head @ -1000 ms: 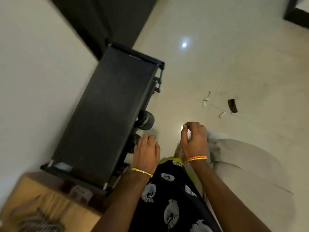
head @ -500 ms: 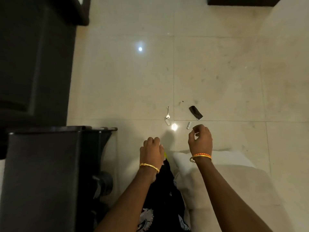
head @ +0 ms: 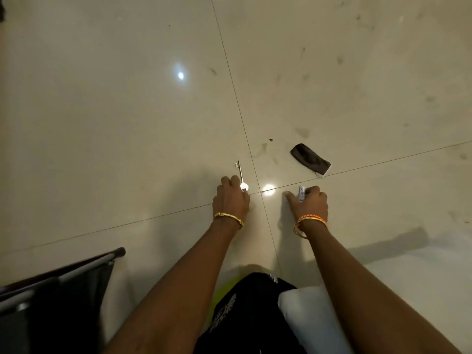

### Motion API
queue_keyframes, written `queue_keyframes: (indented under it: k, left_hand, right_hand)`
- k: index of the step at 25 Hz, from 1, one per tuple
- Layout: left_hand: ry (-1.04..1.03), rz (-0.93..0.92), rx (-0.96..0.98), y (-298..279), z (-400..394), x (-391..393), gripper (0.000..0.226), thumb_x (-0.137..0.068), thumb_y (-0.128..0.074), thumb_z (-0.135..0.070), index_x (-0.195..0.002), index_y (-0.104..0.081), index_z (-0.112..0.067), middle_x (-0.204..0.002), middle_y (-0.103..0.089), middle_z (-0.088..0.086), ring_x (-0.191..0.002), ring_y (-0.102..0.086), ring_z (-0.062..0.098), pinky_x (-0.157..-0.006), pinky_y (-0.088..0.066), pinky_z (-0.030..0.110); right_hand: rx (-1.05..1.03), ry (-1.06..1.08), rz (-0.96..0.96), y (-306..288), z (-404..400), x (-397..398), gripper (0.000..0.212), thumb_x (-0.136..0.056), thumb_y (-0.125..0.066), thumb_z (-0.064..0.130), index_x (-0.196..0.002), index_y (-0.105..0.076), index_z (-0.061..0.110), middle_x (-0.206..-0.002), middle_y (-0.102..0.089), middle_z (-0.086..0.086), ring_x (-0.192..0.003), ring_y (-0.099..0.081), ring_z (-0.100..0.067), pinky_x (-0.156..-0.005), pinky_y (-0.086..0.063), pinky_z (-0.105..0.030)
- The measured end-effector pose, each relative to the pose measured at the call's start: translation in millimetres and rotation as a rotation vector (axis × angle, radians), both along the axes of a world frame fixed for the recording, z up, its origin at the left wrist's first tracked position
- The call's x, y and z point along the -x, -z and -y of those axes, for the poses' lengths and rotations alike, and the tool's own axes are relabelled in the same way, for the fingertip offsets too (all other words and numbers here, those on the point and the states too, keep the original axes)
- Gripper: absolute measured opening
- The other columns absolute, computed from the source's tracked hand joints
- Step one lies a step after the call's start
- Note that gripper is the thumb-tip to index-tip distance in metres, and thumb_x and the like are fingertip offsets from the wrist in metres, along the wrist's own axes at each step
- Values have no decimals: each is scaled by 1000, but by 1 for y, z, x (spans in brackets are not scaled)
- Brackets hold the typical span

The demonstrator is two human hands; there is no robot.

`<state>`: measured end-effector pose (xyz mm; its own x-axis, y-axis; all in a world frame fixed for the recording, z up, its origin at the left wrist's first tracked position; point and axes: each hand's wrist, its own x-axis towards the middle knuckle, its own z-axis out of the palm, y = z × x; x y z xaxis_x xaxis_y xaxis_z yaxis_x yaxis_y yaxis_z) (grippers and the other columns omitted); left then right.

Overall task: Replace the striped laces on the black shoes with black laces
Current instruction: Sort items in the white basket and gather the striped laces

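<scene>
No shoes or laces appear in the head view. Both my arms reach down to the pale tiled floor (head: 127, 123). My left hand (head: 231, 199) has its fingers curled at the round head of a long silver key (head: 240, 172), which lies flat and points away from me. My right hand (head: 307, 203) pinches a small silver-white object (head: 301, 193) between thumb and curled fingers, right at floor level. Each wrist carries a gold bangle.
A flat black fabric piece (head: 310, 159) lies on the floor just beyond my right hand. The black shoe rack (head: 63, 277) sits at the lower left. A white cushion (head: 306, 315) and my black patterned garment (head: 250, 315) fill the bottom middle.
The view swung from the rack to the floor. Both hands dropped from mid-air to the floor; the left reached the key, the right closed on the small silver object.
</scene>
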<state>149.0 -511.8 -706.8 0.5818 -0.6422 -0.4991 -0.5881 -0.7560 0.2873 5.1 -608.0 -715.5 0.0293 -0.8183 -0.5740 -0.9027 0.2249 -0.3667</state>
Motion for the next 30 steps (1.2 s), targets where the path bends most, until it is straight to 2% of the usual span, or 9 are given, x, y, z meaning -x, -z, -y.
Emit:
queue_keyframes:
  k: [4, 7, 10, 13, 16, 20, 23, 27, 30]
  left_hand:
    - [65, 77, -36, 19, 8, -7, 30, -100, -40, -23, -123, -45, -4, -130, -40, 14, -108, -50, 30, -76, -42, 37]
    - [29, 44, 112, -21, -4, -14, 25, -99, -45, -18, -114, -54, 0, -134, -40, 13, -116, -46, 27, -84, -46, 38]
    - [-170, -72, 405, -101, -14, -17, 13, -91, -57, -12, -88, -59, 0, -128, -49, 13, -119, -46, 24, -90, -44, 36]
    - [-551, -352, 585, -195, -16, -7, 10, -93, -52, -8, -83, -53, -7, -95, -68, 5, -94, -62, 19, -76, -45, 14]
    - [-841, -511, 690, -294, -31, 0, 21, -99, -46, -15, -78, -44, -15, -74, -68, 2, -72, -63, 12, -65, -43, 7]
    - [-1168, -623, 746, -393, -74, -1, 22, -100, -44, -20, -78, -43, -15, -65, -50, 0, -44, -48, 11, -53, -44, 25]
    - [-1358, -620, 661, -434, -127, 1, 18, -96, -50, -16, -79, -43, -16, -68, -48, 2, -47, -38, 13, -47, -37, 23]
    - [-1538, -656, 704, -463, -216, 19, 11, -90, -51, -3, -87, -52, -13, -77, -56, 1, -49, -44, 11, -47, -45, 20]
    - [-1661, -617, 775, -477, -280, 40, 13, -88, -57, 0, -90, -53, -12, -79, -60, 3, -52, -55, 10, -54, -50, 20]
  right_hand:
    - [115, 58, -9, 14, -10, -5, 28, -93, -56, 18, -114, -53, 0, -117, -52, -20, -106, -53, -36, -87, -45, -42]
    - [114, 63, 81, -25, -13, -6, 23, -92, -54, 12, -111, -56, -1, -117, -51, -21, -107, -51, -35, -87, -43, -37]
    - [155, 5, 246, -97, -16, -17, 17, -89, -60, 10, -101, -59, -2, -112, -54, -20, -105, -52, -30, -81, -37, -27]
    - [158, 72, 436, -184, -16, -35, 10, -83, -64, 10, -85, -59, 1, -90, -62, -12, -80, -55, -18, -63, -35, -14]
    - [15, 44, 566, -282, -27, -52, 11, -83, -62, 8, -76, -54, 11, -73, -61, -5, -63, -57, -11, -61, -43, -16]
    - [-286, -78, 696, -389, -65, -67, 15, -91, -51, 7, -78, -55, 14, -75, -67, -7, -64, -66, -18, -58, -53, -27]
    - [-467, -201, 670, -434, -113, -75, 25, -94, -42, 10, -73, -55, 7, -69, -62, -9, -49, -54, -18, -45, -45, -25]
    - [-615, -344, 569, -461, -194, -80, 29, -92, -37, 12, -71, -57, 7, -60, -52, -6, -42, -41, -15, -41, -35, -22]
    - [-685, -424, 535, -470, -247, -82, 22, -92, -40, 9, -82, -60, 7, -61, -53, -5, -42, -45, -13, -41, -39, -22]
